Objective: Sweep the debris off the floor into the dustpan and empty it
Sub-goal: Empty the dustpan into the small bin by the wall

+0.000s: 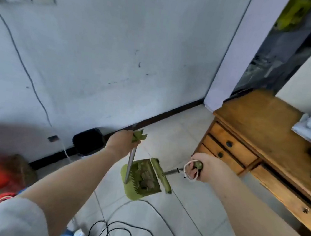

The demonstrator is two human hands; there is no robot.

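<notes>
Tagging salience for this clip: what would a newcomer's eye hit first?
The green dustpan at centre frame, already holding brownish debris, with the head of the green broom alongside it. The left hand grips the dustpan's upright handle and the right hand grips the broom's handle end. Next, the wooden desk at right and the loose black cable on the tiles near the bottom.

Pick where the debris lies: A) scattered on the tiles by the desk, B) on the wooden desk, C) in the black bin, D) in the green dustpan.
D: the brownish debris sits inside the green dustpan, with the broom head right beside it.
</notes>
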